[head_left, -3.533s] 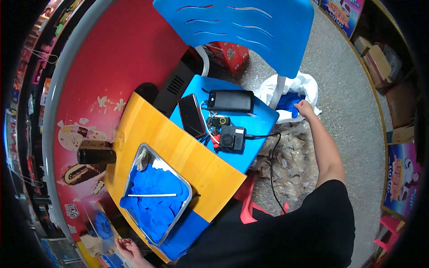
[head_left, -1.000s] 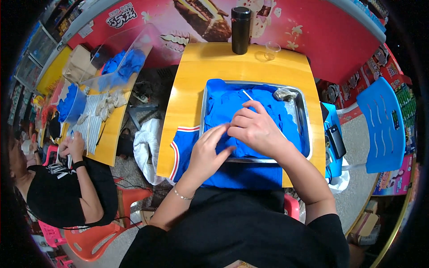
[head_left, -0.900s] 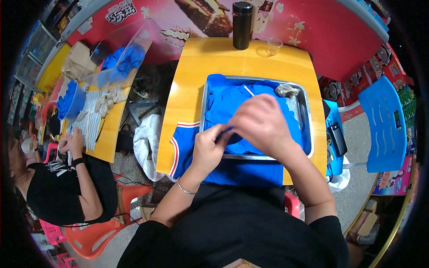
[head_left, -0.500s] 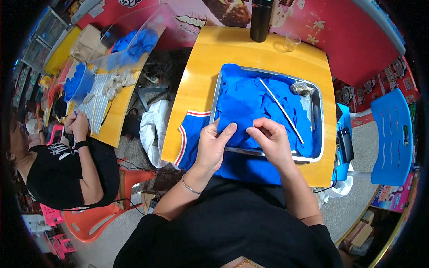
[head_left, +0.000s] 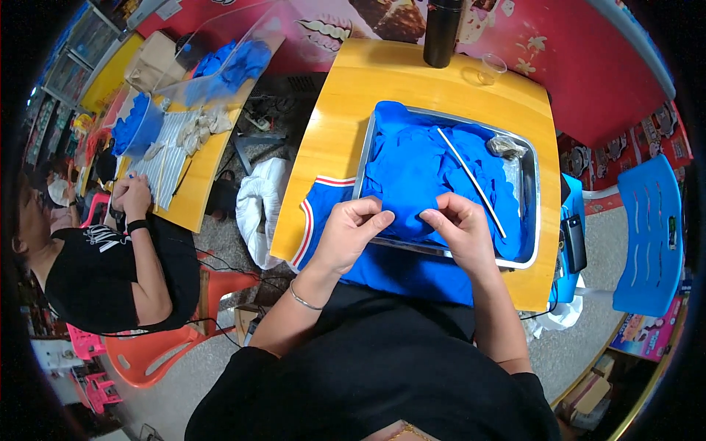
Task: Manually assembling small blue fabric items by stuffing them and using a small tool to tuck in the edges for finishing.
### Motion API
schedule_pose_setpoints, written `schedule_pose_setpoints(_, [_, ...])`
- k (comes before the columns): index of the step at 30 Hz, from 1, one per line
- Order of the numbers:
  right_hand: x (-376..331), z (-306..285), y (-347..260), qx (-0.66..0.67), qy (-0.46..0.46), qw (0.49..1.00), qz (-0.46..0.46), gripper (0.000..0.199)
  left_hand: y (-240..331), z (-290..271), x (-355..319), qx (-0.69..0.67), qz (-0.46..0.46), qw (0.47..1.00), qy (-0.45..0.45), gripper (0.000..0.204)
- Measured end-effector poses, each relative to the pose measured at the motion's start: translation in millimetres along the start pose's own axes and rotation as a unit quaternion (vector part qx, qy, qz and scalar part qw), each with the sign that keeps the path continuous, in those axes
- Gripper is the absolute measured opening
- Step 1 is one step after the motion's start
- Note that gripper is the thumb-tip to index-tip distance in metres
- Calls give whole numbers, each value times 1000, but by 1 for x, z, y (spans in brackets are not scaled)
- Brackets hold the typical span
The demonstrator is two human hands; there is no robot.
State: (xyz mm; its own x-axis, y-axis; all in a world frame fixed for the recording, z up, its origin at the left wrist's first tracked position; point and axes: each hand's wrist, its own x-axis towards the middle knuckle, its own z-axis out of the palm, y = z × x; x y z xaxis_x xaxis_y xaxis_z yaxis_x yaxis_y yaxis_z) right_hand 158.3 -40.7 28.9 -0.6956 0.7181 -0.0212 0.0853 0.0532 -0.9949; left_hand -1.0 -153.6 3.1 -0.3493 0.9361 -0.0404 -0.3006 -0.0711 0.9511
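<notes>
Both hands pinch one thin blue cloth-like piece (head_left: 409, 206) by its near side, over the front of a metal tray (head_left: 536, 220). My left hand (head_left: 351, 234) grips its left edge between thumb and bent fingers. My right hand (head_left: 465, 229) pinches the right edge the same way, with the thumbs a short gap apart. Beneath and behind the piece, many similar blue pieces (head_left: 482, 158) fill the tray, so its exact outline blends into them. A thin white stick (head_left: 471, 182) lies slantwise on the heap, and a small brownish bundle (head_left: 506, 147) sits in the far right corner.
Under the tray's near side, a blue garment (head_left: 412, 278) with red-and-white trim lies on the yellow table (head_left: 338, 110). A black bottle (head_left: 443, 37) and clear cup (head_left: 492, 67) stand at the back. A blue chair (head_left: 647, 235) is right; a co-worker (head_left: 95, 272) sits left.
My hands have drawn slightly apart, and the blue piece between them looks wider and flatter. The whole view has shifted slightly, moving the table and tray a little to the right.
</notes>
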Motion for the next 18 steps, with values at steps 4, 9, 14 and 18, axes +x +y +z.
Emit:
schedule_pose_setpoints(4, [2,4,-3,23,18,999,-18,16,0,11,-3,-98,-23,995,25,5])
schedule_pose_setpoints(9, [0,14,-13,-230,181,927,-236,29,-2,18,-5,-178,-47,980,71,7])
schedule_pose_setpoints(14, [-12,25,-6,-122,24,976,-178,47,-2,24,-8,-203,-90,974,43,12])
schedule_pose_setpoints(18, [-10,24,3,-17,9,996,-86,40,-5,20,-10,-183,-96,978,-9,10])
